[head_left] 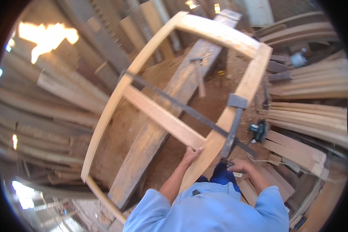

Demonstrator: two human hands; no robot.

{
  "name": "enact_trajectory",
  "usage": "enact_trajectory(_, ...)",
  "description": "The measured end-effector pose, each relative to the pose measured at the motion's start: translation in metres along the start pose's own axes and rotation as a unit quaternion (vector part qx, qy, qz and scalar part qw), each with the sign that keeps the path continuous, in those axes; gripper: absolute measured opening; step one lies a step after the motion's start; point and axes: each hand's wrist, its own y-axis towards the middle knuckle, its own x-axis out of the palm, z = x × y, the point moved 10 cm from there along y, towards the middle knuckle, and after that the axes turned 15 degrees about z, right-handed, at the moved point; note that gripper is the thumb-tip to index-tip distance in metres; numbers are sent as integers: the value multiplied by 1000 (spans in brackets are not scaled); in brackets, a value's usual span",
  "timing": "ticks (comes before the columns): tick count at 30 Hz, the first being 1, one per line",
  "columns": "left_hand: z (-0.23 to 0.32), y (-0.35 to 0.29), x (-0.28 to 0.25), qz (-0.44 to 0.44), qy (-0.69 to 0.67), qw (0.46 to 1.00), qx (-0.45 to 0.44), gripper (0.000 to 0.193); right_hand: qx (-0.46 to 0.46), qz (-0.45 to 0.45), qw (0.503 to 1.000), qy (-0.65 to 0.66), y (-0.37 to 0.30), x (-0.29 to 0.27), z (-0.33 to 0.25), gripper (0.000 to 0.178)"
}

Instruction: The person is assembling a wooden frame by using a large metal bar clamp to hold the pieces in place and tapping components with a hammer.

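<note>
A large pale wooden frame point(108, 120) with curved sides lies before me, a crossrail point(162, 112) joining its two long sides. A dark metal bar clamp point(178, 103) spans the frame beside that crossrail. Its jaw arm point(234, 125) lies over the right side piece. My left hand point(190, 156) is closed on the frame where the crossrail meets the right side piece. Close to my body, my right hand point(239, 166) is closed around the dark handle end of the clamp, its fingers partly hidden.
Under the frame runs a thick weathered plank point(143, 154), with a hammer point(200, 77) on it. A green power tool point(259, 130) with a pale cord sits at right, near stacked boards point(307, 120). More timber point(46, 112) lines the left. Upright boards point(131, 33) stand at the back.
</note>
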Motion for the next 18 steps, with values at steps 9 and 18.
enact_trajectory(9, -11, 6, 1, -28, -67, 997, 5, 79, 121, 95, 973, -171, -2, 0, 30, 41)
enact_trajectory(18, 18, 7, -2, 21, -56, 996, 68, 75, 147, -146, 959, 191, 6, 9, 34, 29)
